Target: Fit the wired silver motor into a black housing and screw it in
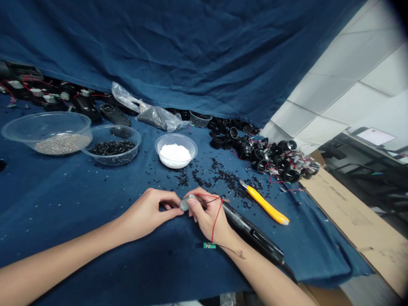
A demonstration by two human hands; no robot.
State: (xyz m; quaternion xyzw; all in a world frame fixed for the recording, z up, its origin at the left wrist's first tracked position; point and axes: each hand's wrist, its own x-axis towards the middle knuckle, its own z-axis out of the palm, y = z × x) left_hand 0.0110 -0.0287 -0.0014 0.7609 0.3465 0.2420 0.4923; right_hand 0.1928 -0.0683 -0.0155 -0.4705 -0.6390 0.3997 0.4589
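A small grey cylindrical motor (186, 202) is gripped between the thumb and fingers of my right hand (208, 212). Red and dark wires run from it over that hand, and a small green circuit board (209, 245) hangs by the wrist. My left hand (153, 211) is closed in a pinch at the motor's left end; whatever its fingertips hold is too small to make out. Beneath my right forearm lies a long black corded tool (251, 231), partly hidden. A yellow-handled craft knife (267, 205) rests to the right, blade pointing away.
Ahead stand plastic bowls of white material (175, 154), black screw-like pieces (112, 148) and silvery pieces (60, 143). Tiny black parts (223, 175) are scattered on the blue cloth. Black housings with wires (270, 157) pile up at right, and a plastic bag (159, 117) lies behind.
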